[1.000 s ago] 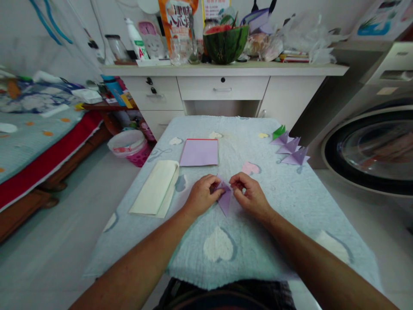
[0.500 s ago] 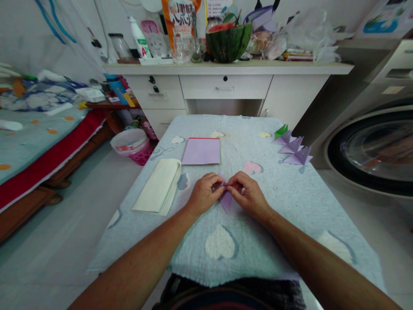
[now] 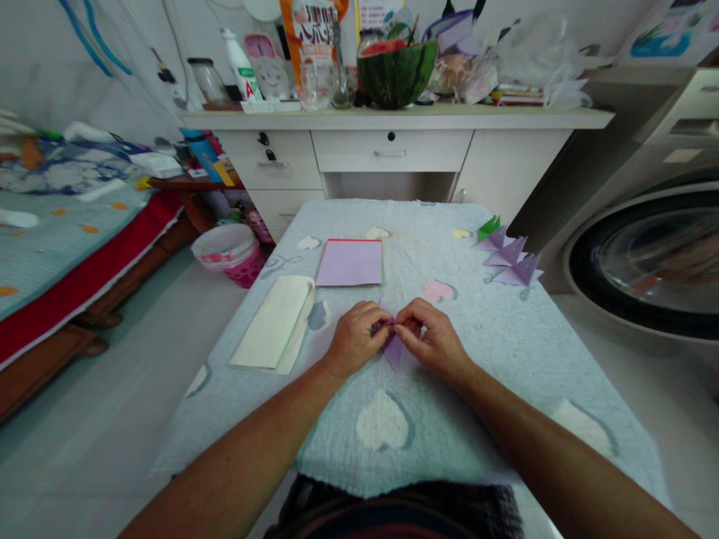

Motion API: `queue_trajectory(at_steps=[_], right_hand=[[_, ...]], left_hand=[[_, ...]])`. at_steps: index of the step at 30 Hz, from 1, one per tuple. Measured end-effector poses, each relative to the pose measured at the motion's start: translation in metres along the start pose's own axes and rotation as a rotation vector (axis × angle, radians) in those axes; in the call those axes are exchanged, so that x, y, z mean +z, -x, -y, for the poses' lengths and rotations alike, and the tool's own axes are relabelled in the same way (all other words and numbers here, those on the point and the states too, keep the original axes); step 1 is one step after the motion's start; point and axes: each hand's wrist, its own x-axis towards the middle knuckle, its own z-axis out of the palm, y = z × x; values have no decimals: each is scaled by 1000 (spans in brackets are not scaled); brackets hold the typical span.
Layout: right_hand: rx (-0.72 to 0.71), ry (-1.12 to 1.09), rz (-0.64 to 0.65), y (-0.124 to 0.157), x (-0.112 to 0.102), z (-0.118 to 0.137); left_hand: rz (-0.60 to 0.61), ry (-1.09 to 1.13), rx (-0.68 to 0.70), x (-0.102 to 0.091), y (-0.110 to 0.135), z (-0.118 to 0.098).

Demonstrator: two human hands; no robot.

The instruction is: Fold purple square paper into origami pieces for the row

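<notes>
A small folded piece of purple origami paper (image 3: 393, 352) is pinched between my two hands over the middle of the table. My left hand (image 3: 359, 335) grips its left side with thumb and fingers closed. From the right, my right hand (image 3: 430, 337) pinches the same paper, the fingertips of both hands nearly meeting. Part of the paper is hidden behind the fingers; one pointed end hangs down toward me. Beyond my left hand lies a stack of square purple paper (image 3: 351, 262). A folded cream-coloured sheet (image 3: 273, 323) rests left of that hand.
Several folded purple paper pieces (image 3: 517, 269) and a green one (image 3: 488, 227) stand at the table's far right. The cloth-covered table (image 3: 385, 471) faces a white cabinet (image 3: 393, 150) bearing a cut watermelon (image 3: 398, 75). A washing machine (image 3: 645, 247) is at right, a pink bin (image 3: 230, 254) at left.
Both hands keep their pinch on the purple paper and have barely shifted. The stack, the cream sheet and the folded pieces lie as before.
</notes>
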Motion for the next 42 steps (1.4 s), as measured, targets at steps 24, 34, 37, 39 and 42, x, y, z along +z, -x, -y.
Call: queue_trajectory(at_steps=[24,34,37,39,42], right_hand=[[-15,6,1,2,-4,-1],[13,-22,19,2,-3,0],[32,-37,8,3,-4,1],[50,-52,3,2,-4,1],[87,-80,21,1,-4,2]], left_hand=[[-16,77,77,-7,0,-8],[-32,73,54,-4,0,-8],[-36,65,80,-4,0,-8],[-42,54,96,-5,0,-9],[-51,40,117,-5,-1,-11]])
